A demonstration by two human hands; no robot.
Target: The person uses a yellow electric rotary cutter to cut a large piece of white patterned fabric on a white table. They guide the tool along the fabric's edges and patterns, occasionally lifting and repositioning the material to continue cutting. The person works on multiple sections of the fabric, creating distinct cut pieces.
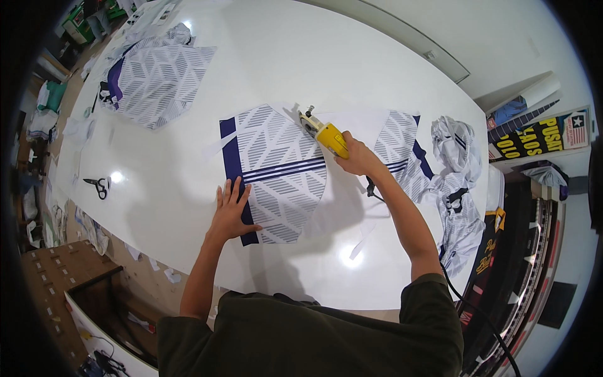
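My right hand (355, 154) grips a yellow electric fabric cutter (328, 137), its blade end at the upper right edge of a patterned fabric panel (279, 207). The panel is white with grey hatching, navy stripes and a navy band along its left side. My left hand (229, 213) lies with fingers spread on the band and panel near the lower left. To the right, a second patterned piece (396, 135) lies partly behind my right hand and forearm, with pale scraps between the two pieces.
The white table (157, 188) carries piled patterned fabric (151, 85) at upper left, crumpled fabric (455, 144) at right and black scissors (97, 187) at left. A black cable (477, 311) runs down the right. Signboards and rolls line the right wall; a person (100, 22) stands at upper left.
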